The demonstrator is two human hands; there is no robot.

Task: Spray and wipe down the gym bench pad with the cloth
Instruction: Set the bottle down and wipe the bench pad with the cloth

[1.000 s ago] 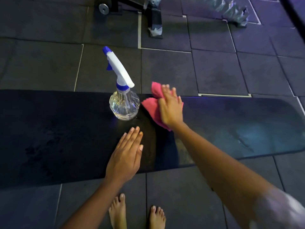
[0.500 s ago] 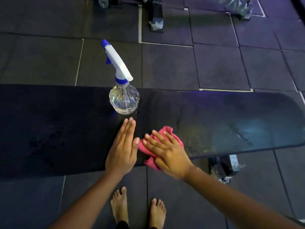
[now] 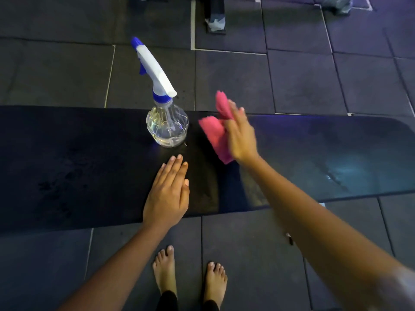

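A long black bench pad (image 3: 78, 162) runs across the view from left to right. On it, near its far edge, stands a clear spray bottle (image 3: 166, 129) with a white and blue trigger head. My right hand (image 3: 241, 135) presses a pink cloth (image 3: 214, 133) on the pad just right of the bottle, near the far edge; the hand is blurred. My left hand (image 3: 167, 196) lies flat on the pad's near edge, fingers together, below the bottle and holding nothing.
Dark rubber floor tiles (image 3: 303, 81) surround the bench. A black equipment leg (image 3: 215, 16) stands on the floor beyond the pad. My bare feet (image 3: 190, 279) are on the tiles just in front of the bench. The pad's right part looks wet and shiny.
My right hand has swept the pink cloth from the pad's near edge back to the far edge beside the bottle. The left hand and bottle have stayed in place.
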